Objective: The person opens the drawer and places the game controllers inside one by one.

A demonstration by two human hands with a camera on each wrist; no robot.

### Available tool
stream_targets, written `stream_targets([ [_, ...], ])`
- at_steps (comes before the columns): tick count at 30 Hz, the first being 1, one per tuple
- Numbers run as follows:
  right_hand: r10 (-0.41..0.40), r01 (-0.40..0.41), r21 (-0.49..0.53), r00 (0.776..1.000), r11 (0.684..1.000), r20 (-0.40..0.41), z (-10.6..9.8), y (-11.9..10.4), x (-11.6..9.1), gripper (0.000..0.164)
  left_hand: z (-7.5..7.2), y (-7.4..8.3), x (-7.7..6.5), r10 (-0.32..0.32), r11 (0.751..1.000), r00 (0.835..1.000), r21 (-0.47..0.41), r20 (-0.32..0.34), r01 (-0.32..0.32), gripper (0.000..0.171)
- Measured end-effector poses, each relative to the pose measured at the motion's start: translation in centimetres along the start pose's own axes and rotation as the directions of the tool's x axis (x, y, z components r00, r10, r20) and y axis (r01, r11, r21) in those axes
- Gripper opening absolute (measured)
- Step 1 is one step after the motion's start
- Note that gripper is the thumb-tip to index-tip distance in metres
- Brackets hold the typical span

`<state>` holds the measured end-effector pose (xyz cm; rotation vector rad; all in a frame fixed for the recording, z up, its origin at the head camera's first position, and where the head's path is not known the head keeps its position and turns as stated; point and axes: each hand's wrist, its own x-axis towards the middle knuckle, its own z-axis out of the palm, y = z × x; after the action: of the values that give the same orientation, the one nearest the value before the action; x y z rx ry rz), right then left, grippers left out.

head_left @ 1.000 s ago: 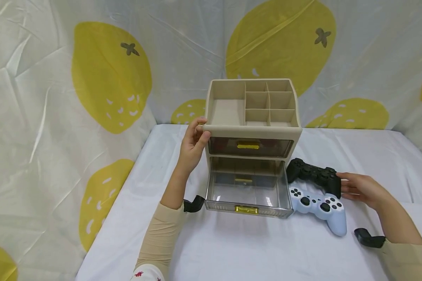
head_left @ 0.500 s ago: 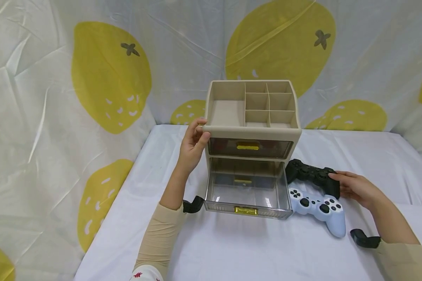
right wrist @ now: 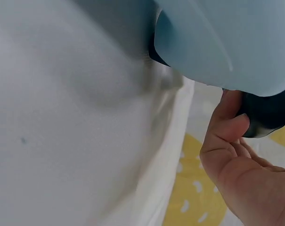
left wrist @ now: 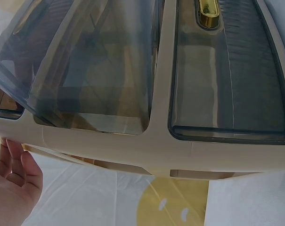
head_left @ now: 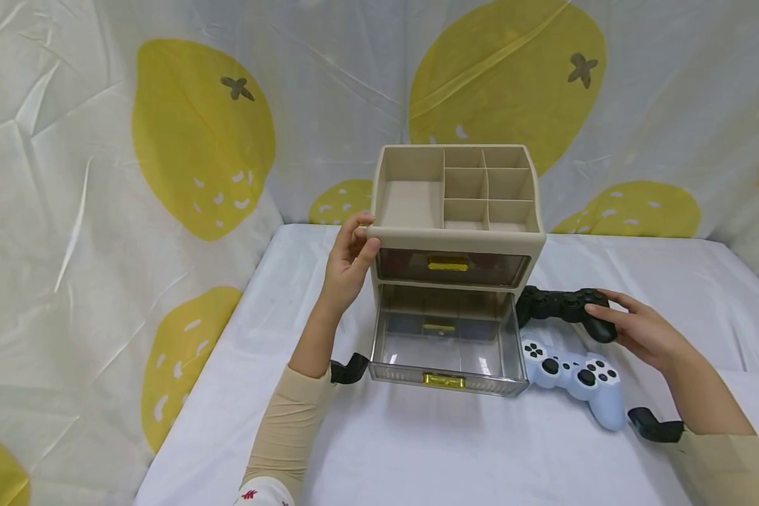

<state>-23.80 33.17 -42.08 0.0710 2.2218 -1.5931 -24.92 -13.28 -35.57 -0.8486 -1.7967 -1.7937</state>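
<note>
A beige desktop drawer organizer [head_left: 462, 240] stands on the white cloth, its clear lower drawer [head_left: 398, 374] pulled out with nothing visible inside. At its upper left front corner my left hand [head_left: 348, 263] grips the edge, thumb on the front face. On the right, my right hand [head_left: 648, 330] holds a black game controller [head_left: 559, 305] by its right end, thumb over the top. The controller's left end is beside the organizer. A light blue game controller [head_left: 572, 369] lies just in front of it, next to the drawer; in the right wrist view it partly covers the black controller [right wrist: 264, 115].
The organizer's top has several open compartments [head_left: 464, 183]. Its tinted upper drawer [head_left: 411, 266] with a gold handle is closed. Behind hangs a pale curtain [head_left: 335, 119] printed with lemons. White cloth [head_left: 455, 450] covers the table in front.
My right hand has moved from beside the black controller to gripping its right end, turning that end away from me and lifting it slightly. My left hand has stayed on the organizer.
</note>
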Motion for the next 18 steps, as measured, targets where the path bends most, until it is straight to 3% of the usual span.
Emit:
stream_targets([
  [8, -0.041, 0.041, -0.048, 0.999, 0.998, -0.005, 0.6, -0.5, 0.1, 0.077, 0.0, -0.1, 0.1, -0.005, 1.000, 1.000, 0.007, -0.005, 0.005, 0.059],
  [14, -0.013, 0.012, -0.035, 0.999, 0.999, -0.040, 0.4, -0.5, -0.3, 0.074, 0.2, -0.1, 0.0, -0.015, 1.000, 1.000, 0.000, 0.000, 0.015, 0.058],
  [18, -0.026, 0.026, 0.006, 0.999, 1.000, -0.043, 0.1, -0.1, -1.0, 0.055, 0.2, -0.1, 0.0, -0.014, 1.000, 1.000, 0.001, 0.003, 0.014, 0.058],
])
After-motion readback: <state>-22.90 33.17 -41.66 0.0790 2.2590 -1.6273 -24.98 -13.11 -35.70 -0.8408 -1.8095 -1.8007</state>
